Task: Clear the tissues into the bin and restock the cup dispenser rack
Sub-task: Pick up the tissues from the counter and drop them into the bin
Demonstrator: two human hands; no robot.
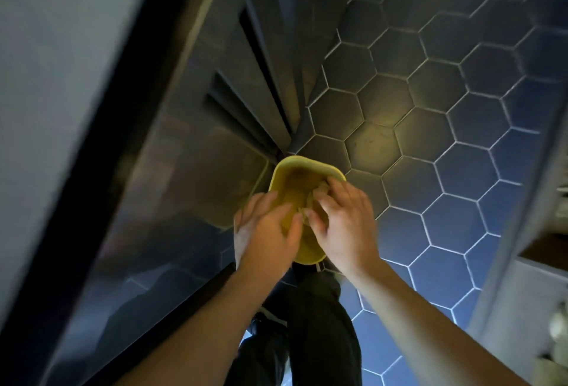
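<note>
Over the bin (302, 167), both hands are at work. It's a small yellow tub with rounded corners and a smooth, plastic-looking rim, standing on dark hexagon tiles (430, 127) with pale grout, hard against a grey panelled front (215, 145). The left hand (266, 233) hangs over the near-left rim, fingers spread and loose, nothing visibly in its grasp. The right hand (344, 222) reaches over the mouth, fingers curled down around a pale, crumpled wad, the tissues (310, 201), soft and creased, already sitting below the rim. Whether those fingers are pinching the wad or only pressing on it, I can't tell; motion blurs the fingertips.

So this looks like the first half of the job: tissues going in. My read is the next move calls for a clean let-go, both hands lifted clear without dragging paper back out, then a turn towards the cup rack, which isn't in view here. Dark trousers (307, 324) show below.
</note>
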